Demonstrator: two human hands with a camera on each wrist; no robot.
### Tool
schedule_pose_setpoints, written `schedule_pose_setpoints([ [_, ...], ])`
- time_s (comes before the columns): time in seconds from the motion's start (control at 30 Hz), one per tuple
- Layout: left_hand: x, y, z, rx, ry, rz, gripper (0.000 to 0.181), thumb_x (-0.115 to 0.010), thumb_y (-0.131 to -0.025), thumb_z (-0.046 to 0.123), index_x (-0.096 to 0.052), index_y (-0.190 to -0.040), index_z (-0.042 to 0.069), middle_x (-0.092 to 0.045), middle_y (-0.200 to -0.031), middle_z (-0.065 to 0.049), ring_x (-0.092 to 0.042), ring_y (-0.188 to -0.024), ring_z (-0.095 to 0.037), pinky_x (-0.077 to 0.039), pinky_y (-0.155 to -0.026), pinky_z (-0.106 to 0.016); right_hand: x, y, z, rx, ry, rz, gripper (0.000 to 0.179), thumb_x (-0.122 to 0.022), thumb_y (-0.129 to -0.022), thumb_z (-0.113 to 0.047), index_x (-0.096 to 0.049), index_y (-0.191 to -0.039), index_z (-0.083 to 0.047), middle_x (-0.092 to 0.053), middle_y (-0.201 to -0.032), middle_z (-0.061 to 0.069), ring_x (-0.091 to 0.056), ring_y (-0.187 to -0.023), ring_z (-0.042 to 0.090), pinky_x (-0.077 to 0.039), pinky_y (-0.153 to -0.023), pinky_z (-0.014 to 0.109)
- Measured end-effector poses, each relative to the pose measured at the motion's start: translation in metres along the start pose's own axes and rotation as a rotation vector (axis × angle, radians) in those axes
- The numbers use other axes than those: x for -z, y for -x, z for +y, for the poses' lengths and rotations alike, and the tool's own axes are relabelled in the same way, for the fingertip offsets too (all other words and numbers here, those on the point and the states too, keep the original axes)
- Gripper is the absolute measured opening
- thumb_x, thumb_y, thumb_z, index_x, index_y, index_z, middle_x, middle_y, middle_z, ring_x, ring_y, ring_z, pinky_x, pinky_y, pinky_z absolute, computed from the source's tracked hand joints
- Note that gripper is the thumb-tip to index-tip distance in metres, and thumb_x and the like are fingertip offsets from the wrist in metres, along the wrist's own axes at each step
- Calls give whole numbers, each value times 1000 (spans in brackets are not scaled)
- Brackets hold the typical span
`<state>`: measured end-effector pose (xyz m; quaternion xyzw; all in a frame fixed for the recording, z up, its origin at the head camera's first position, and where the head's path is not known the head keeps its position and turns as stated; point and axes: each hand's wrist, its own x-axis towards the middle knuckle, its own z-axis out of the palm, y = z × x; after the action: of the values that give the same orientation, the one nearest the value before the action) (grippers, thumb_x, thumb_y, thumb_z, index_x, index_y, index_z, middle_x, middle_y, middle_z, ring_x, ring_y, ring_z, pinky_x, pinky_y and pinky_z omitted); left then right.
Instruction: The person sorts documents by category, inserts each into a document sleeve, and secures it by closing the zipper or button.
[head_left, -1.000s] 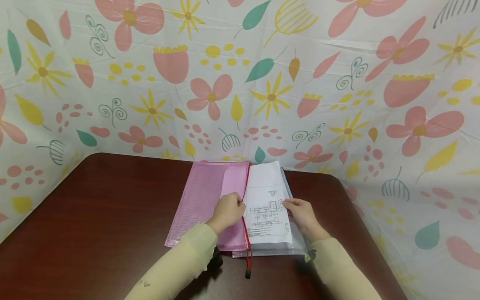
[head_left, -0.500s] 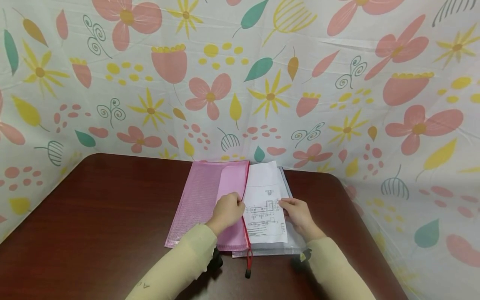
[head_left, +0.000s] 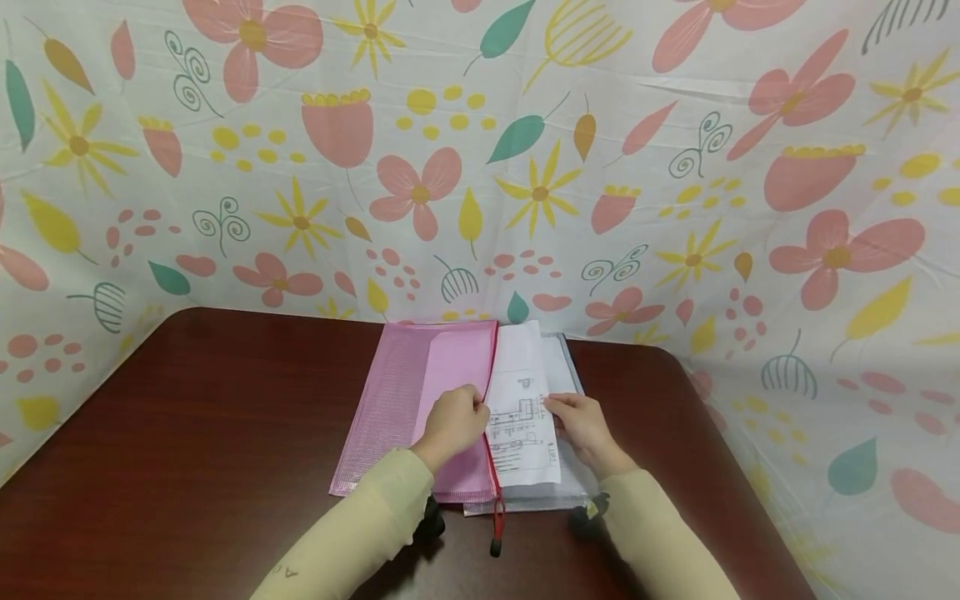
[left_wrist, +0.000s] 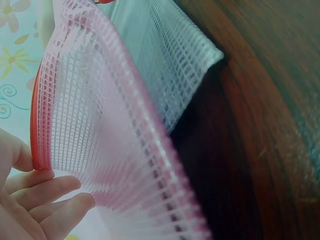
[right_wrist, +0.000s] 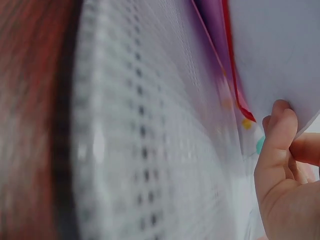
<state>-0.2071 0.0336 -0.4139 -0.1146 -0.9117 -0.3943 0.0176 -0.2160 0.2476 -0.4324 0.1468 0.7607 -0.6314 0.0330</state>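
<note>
paper (head_left: 519, 358) has slid farther left, leaving more inside pink bag (head_left: 390, 392); right hand (head_left: 587, 429) pinches its right edge, left hand (head_left: 452, 425) pinches bag's red edge.

Creased white floral cloth (head_left: 480, 133) behind dark red-brown table (head_left: 225, 408), glossy, round-cornered.

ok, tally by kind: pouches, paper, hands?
Mesh pouches: 2 (pink pouch, pale grey pouch)
Paper: 1 printed sheet visible
Hands: 2 (left hand, right hand)
Total: 5
</note>
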Motion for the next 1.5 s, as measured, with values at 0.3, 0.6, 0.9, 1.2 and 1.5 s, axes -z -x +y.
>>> schedule_pose_setpoints([
  [0.3, 1, 0, 1, -9, 1, 12, 11, -53, -87, 14, -59, -79, 9, -56, -65, 0, -47, -55, -13, -38, -50, -26, -11, -1, -3, 17, -34, -34, 35, -56, -92, -8, -54, -120, 13, -64, -78, 2, -60, -64, 7, -51, -56, 21],
  [0.6, 0, -1, 0, -14, 7, 11, 12, -53, -87, 14, -59, -78, 9, -55, -64, 1, -46, -54, -12, -37, -50, -25, -21, -7, 1, 21, 9, -49, 32, -57, -93, -10, -57, -118, 11, -66, -88, 9, -62, -68, 9, -51, -58, 22],
  [0.9, 0, 0, 1, -6, 23, 1, 12, -52, -89, 14, -59, -80, 9, -56, -65, 0, -46, -53, -12, -37, -50, -25, -23, -7, -2, -3, 72, -54, 29, -65, -88, -13, -61, -105, 10, -63, -82, 6, -61, -64, 10, -53, -58, 24],
  [1.2, 0, -2, 1, -16, 16, 29, 11, -54, -87, 14, -59, -78, 10, -58, -67, -1, -48, -57, -14, -39, -52, -27, -30, -3, -1, -9, 62, -9, 28, -65, -87, -13, -62, -105, 9, -63, -81, 7, -60, -63, 11, -52, -55, 24],
  [1.5, 1, -1, 2, -5, 43, 32, 13, -53, -88, 14, -63, -83, 7, -61, -70, -3, -50, -58, -14, -41, -53, -26, -38, -1, 1, 21, 51, -17, 29, -65, -87, -12, -64, -105, 10, -66, -79, 8, -61, -61, 11, -53, -54, 26],
])
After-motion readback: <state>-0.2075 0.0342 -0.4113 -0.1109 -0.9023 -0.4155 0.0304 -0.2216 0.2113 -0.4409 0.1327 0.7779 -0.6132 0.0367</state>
